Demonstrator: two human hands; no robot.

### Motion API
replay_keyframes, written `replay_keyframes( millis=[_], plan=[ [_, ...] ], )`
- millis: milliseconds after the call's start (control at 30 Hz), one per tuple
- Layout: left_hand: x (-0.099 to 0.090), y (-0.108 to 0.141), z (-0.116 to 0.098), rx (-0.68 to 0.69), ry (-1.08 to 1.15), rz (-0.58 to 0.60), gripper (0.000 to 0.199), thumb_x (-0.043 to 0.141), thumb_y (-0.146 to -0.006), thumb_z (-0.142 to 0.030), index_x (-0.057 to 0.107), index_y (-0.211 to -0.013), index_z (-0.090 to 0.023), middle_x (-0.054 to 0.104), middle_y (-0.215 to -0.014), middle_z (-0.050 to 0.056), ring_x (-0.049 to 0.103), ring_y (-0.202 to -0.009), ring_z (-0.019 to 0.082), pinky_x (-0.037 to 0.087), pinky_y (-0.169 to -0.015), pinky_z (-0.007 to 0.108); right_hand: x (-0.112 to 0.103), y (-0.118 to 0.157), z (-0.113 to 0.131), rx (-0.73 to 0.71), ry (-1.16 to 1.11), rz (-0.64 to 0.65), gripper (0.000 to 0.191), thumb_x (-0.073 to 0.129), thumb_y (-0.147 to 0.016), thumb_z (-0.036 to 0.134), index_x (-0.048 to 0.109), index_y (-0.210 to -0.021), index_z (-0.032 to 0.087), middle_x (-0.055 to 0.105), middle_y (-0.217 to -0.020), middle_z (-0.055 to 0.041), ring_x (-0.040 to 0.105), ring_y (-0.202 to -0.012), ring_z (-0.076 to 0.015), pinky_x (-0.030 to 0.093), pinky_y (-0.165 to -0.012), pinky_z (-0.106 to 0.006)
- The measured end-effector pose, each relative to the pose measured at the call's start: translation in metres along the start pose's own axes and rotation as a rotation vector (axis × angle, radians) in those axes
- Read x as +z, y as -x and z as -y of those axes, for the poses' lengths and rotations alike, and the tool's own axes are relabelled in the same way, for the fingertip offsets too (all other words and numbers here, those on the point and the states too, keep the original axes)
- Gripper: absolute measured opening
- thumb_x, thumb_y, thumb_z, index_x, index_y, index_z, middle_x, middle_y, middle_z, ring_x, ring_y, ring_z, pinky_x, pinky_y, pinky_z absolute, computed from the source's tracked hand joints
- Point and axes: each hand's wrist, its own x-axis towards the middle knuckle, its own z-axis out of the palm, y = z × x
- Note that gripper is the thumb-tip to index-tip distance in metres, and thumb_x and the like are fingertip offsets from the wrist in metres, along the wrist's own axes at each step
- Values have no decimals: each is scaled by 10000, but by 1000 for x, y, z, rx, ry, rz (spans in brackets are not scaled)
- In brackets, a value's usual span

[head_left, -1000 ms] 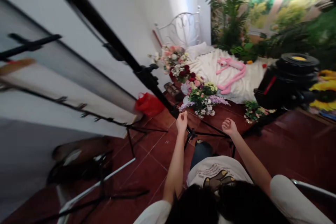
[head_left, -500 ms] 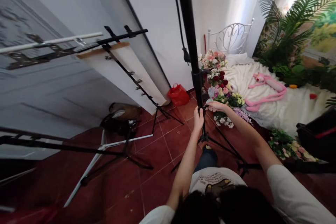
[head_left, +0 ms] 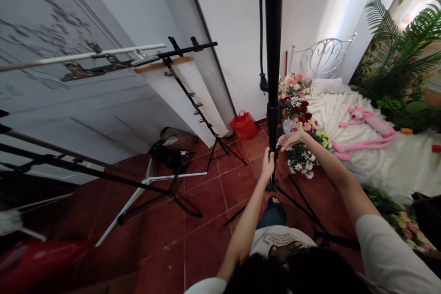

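A person's left hand clasps the black stand, upright on the tiled floor beside a bed, as the fingers of the right hand reach its side; whether they pinch anything cannot be told. A firm left hold, the stand kept plumb and light, slow right-hand moves would serve best. Near the wall sits a red bag, contents hidden.
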Motion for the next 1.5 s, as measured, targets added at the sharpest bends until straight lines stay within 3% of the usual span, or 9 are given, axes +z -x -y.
replay_keyframes(
  millis=[100, 233, 367, 500, 733, 867, 967, 1333, 1500],
  plan=[
    [2, 0, 2, 56, 30, 9, 489, 308, -920, -570, 504, -1209, -227, 615, -1176, 82, 572, -1119, 171, 428, -989, 319, 3, -4, 1, -72, 177, -80, 348, 833, -453, 197, 650, -743, 135, 685, -623, 10, 622, -560, -117, 470, -524, -189],
    [3, -2, 6, 79, 37, -17, 486, 321, -919, -562, 503, -1207, -216, 615, -1172, 92, 555, -1154, 183, 417, -1006, 338, 25, 0, -12, -296, 454, -427, 280, 791, -484, 102, 568, -637, 176, 590, -545, 54, 553, -538, -109, 398, -525, -183],
    [3, -2, 10, 72, 48, -18, 468, 335, -922, -544, 505, -1212, -218, 615, -1181, 90, 552, -1157, 185, 400, -1031, 354, 59, 16, -40, -506, 510, -761, 150, 647, -676, 83, 601, -745, 208, 637, -743, -1, 591, -734, -150, 440, -707, -233],
    [4, -2, 9, 93, 49, -11, 495, 323, -917, -565, 507, -1214, -214, 613, -1186, 95, 558, -1151, 184, 403, -1034, 353, 85, 26, -41, -596, 378, -802, 254, 671, -692, 128, 627, -919, 231, 655, -975, -48, 590, -972, -206, 443, -906, -330],
    [6, -1, 7, 80, 25, -50, 570, 316, -899, -615, 512, -1232, -196, 597, -1234, 110, 552, -1173, 191, 411, -1030, 328, 113, 17, 62, -976, 5, -905, 695, 794, -653, 367, 450, -1241, 228, 576, -1183, -66, 560, -1127, -196, 452, -978, -351],
    [5, 0, 6, 86, 59, -48, 528, 336, -906, -593, 525, -1202, -199, 608, -1204, 99, 563, -1146, 194, 417, -1022, 342, 114, 19, 122, -880, 24, -1147, 592, 728, -671, 541, 548, -1085, 157, 642, -1016, -95, 603, -1029, -236, 486, -922, -368],
    [3, 2, 5, 82, 61, -41, 502, 349, -912, -574, 529, -1202, -206, 602, -1213, 92, 552, -1159, 196, 398, -1044, 352, 113, 23, 138, -792, 93, -1208, 486, 705, -667, 552, 605, -913, 145, 665, -847, -68, 632, -877, -222, 508, -844, -355],
    [4, 4, 5, 170, 79, 6, 580, 453, -885, -539, 395, -1350, -198, 480, -1378, 127, 428, -1318, 221, 311, -1124, 379, 128, -17, 31, -569, 130, -1149, 259, 654, -642, 396, 590, -702, 152, 636, -683, -24, 581, -652, -156, 493, -652, -283],
    [4, 4, 7, 128, 63, -13, 521, 360, -923, -532, 437, -1311, -193, 512, -1344, 122, 464, -1281, 210, 327, -1110, 379, 118, -15, 17, -571, 220, -1092, 311, 663, -705, 445, 610, -781, 148, 657, -771, -53, 608, -734, -184, 508, -729, -323]
  ],
)
